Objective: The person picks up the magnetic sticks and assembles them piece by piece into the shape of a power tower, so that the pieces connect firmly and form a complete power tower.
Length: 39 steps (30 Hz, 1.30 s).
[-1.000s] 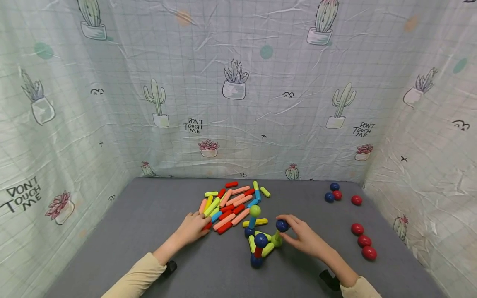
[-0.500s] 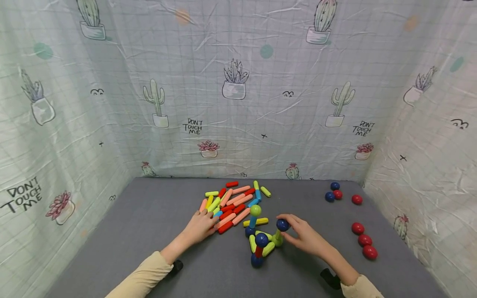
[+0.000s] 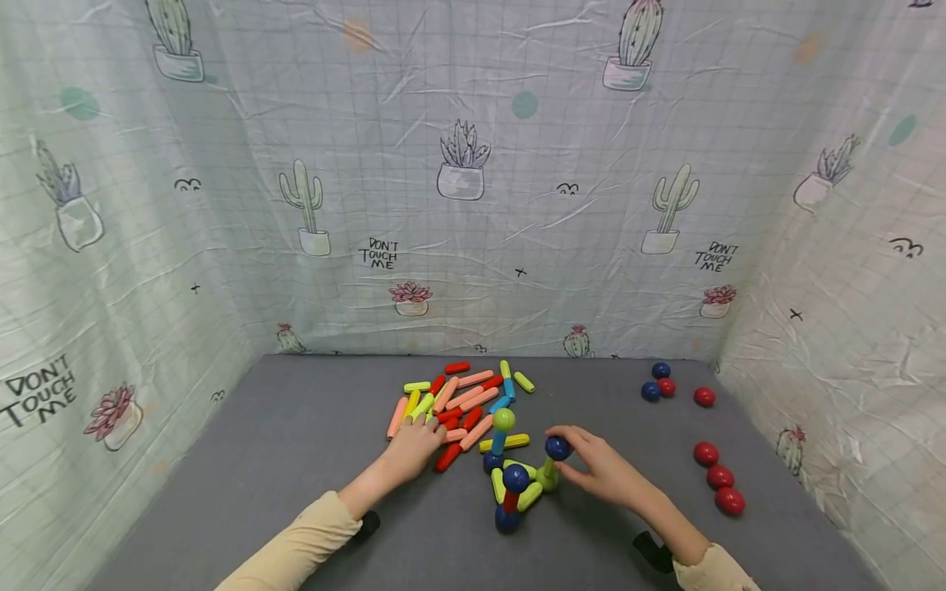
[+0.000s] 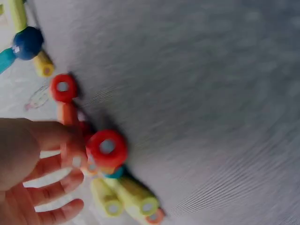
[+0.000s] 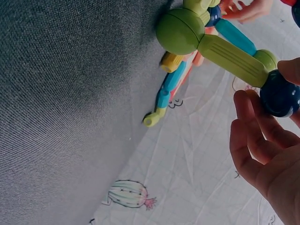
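Note:
My right hand (image 3: 606,472) pinches a dark blue ball (image 5: 280,93) between thumb and fingers. This ball tops a lime-green stick (image 5: 234,61) standing on a green ball (image 5: 180,32). They belong to a model with a triangular base of green sticks. From its other corners rise a blue stick (image 3: 498,442) under a green ball (image 3: 504,419), and a red stick (image 3: 512,501) under a dark blue ball (image 3: 515,478). My left hand (image 3: 415,449) reaches into a pile of coloured sticks (image 3: 466,398), fingers loosely spread; in the left wrist view, a blurred salmon stick lies beside its thumb.
Several red balls (image 3: 730,501) and two dark blue balls (image 3: 651,391) lie along the right of the grey tabletop (image 3: 310,427). A yellow stick (image 3: 517,442) lies just behind the model. Cactus-print cloth (image 3: 355,164) hangs at the back and sides.
My left hand has moved right across the near part of the pile, shifting red and salmon sticks and uncovering a salmon stick at the left. The right hand stays on its ball.

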Available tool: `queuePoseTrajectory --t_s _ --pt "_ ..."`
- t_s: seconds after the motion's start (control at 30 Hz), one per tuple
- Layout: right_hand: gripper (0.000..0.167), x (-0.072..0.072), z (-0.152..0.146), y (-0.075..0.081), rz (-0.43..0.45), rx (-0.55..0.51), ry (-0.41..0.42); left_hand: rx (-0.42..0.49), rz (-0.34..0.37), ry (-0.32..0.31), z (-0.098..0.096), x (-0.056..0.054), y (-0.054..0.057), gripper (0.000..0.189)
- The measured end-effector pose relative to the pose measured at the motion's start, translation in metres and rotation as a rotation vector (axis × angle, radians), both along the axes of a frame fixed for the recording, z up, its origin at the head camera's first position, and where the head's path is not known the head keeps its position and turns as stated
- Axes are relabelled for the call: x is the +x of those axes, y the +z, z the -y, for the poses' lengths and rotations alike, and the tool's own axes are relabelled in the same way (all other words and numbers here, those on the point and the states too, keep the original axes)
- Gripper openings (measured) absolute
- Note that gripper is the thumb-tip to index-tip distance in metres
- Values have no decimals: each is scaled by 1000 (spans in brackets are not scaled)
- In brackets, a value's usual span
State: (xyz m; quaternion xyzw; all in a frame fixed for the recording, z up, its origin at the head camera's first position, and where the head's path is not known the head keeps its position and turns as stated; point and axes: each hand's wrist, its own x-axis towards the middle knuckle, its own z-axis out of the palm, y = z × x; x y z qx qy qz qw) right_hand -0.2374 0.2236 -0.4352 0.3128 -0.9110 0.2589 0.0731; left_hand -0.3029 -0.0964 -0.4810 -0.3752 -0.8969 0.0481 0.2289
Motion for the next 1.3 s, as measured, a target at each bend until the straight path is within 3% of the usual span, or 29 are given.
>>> queuePoseTrajectory --t_s 0.13,0.2,0.23,0.43,0.63,0.87,1.3 --pt "44 0 0 0 -7 13 -2 3 -104 107 -1 6 17 38" --pt "44 0 0 0 -17 17 -3 -4 -184 124 -1 8 25 30" --pt "44 0 1 0 -19 18 -2 -4 -223 109 -1 10 28 28" --pt "43 0 1 0 -33 6 6 45 -262 -113 -7 16 36 29" --pt "43 -1 1 -1 -43 6 9 58 -253 -324 -18 23 30 23" --pt "43 -1 1 -1 -49 -1 14 -51 -306 -377 -34 31 21 27" --pt "43 -2 1 -1 -47 1 31 -32 -359 -472 -52 26 16 22"
